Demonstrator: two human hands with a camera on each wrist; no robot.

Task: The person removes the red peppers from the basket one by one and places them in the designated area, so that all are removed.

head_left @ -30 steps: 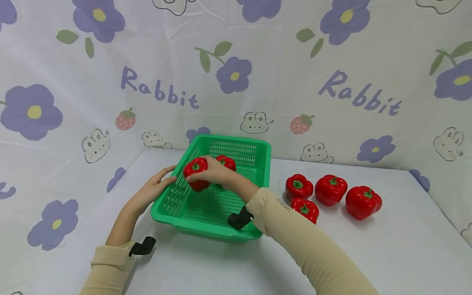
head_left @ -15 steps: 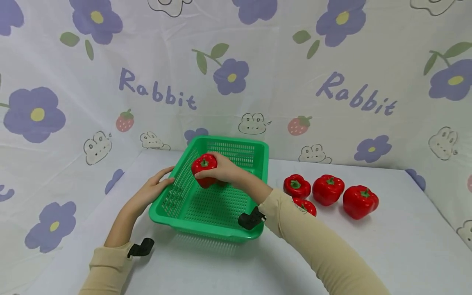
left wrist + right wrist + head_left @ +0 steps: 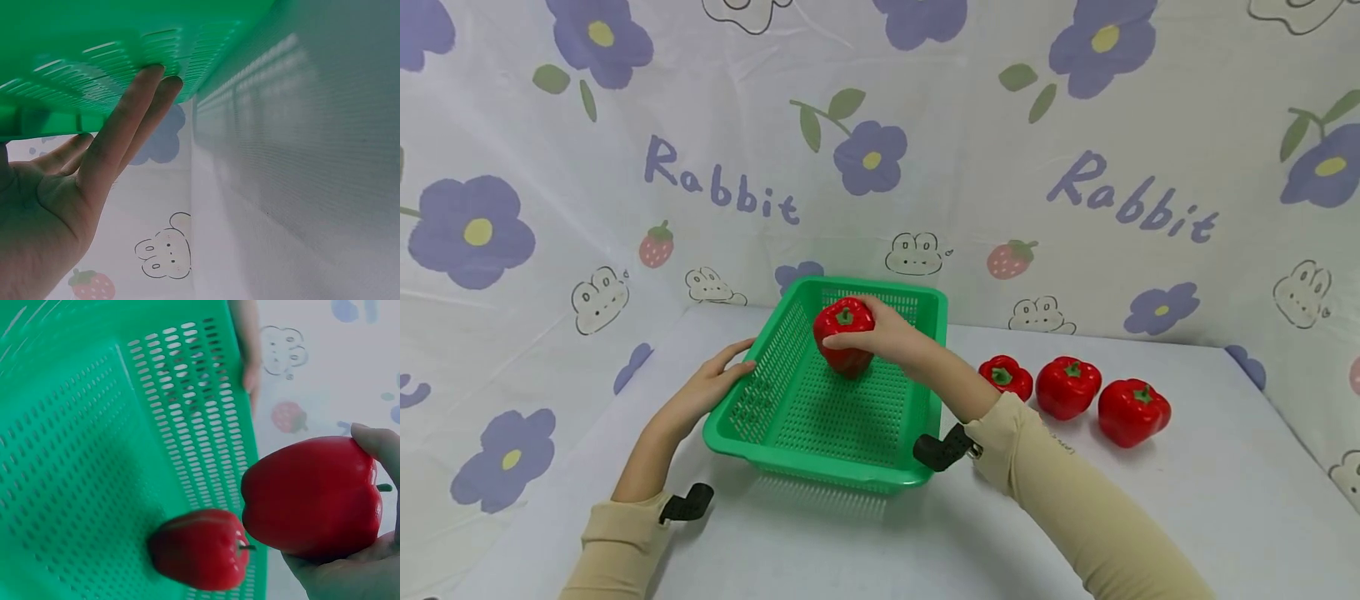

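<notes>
Two hands work at a green basket (image 3: 820, 417) on the white table (image 3: 850, 542). In the head view the right hand (image 3: 887, 333) grips a red pepper (image 3: 846, 335) above the basket's far end, fingers curled over its top and thumb at its near side. Only the right wrist view shows a second pepper (image 3: 199, 549) lying on the basket floor near the wall, just below the held pepper (image 3: 312, 499); the head view hides it behind the hand. The left hand (image 3: 711, 385) rests against the basket's left wall. The left wrist view shows its fingers (image 3: 125, 134) straight and pressed together, tips touching the slotted wall from outside, which the head view leaves unclear. Three more peppers (image 3: 1067, 387) sit on the table right of the basket, seen only from the head.
</notes>
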